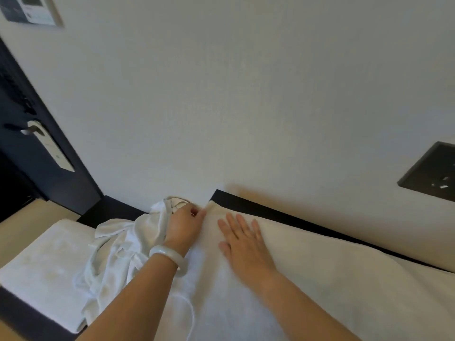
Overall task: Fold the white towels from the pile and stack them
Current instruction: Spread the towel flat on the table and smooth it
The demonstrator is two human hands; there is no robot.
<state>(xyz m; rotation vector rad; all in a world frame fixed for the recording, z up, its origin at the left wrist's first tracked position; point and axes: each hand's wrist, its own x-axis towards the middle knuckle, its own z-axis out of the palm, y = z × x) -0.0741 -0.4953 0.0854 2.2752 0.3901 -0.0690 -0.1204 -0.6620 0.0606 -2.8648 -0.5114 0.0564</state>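
A large white towel [320,279] lies spread flat across the surface in front of me, reaching the dark edge by the wall. My left hand [184,225], with a pale bangle on the wrist, pinches the towel's far left corner. Flat on the towel just to the right lies my right hand [243,239], fingers straight and spread. A crumpled pile of white cloth [118,257] lies left of my left arm. Further left sits a folded white towel [41,269], flat and neat.
A plain white wall [246,94] rises right behind the surface. A dark socket plate [433,171] is on the wall at the right. At the left stands a dark door [29,153] with a handle and a hanging tag. A dark ledge [283,215] runs along the wall.
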